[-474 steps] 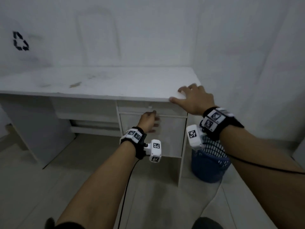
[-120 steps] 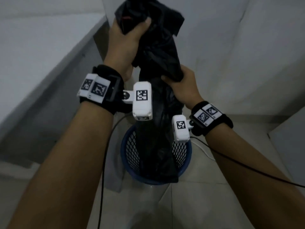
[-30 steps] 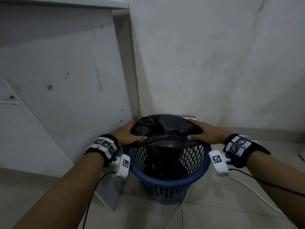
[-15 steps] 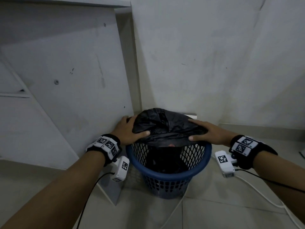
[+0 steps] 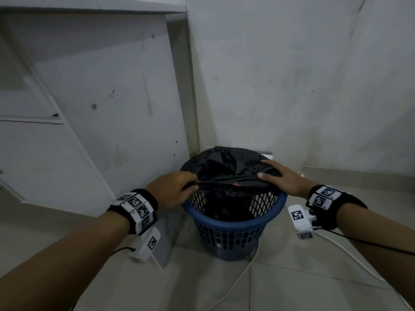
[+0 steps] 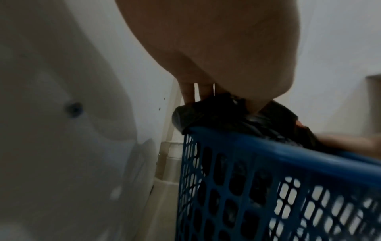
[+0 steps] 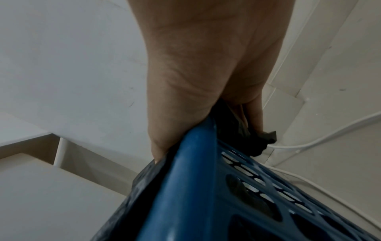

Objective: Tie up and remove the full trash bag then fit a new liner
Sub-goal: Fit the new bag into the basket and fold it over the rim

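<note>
A blue mesh basket [image 5: 235, 223] stands on the floor in the corner beside the desk. A black liner [image 5: 229, 171] hangs inside it, its mouth stretched over the far rim and bunched across the top. My left hand [image 5: 177, 189] pinches the liner's edge at the left rim, fingers curled. Over at the right rim, my right hand [image 5: 278, 178] holds the liner, thumb inside and fingers over the outside. In the left wrist view the left hand [image 6: 206, 91] grips the liner [image 6: 216, 117] above the basket [image 6: 268, 151]. The right wrist view shows the right hand [image 7: 206, 81] wrapped over the liner [image 7: 257, 141] and basket rim [image 7: 195, 163].
The white desk's side panel [image 5: 101, 108] stands close on the basket's left, and the wall [image 5: 292, 86] is right behind it. A white cable [image 5: 235, 281] runs across the tiled floor in front and to the right of the basket.
Both hands have moved apart and down, drawing the liner's mouth wider over the far rim. The left hand now pinches the edge at the left rim.
</note>
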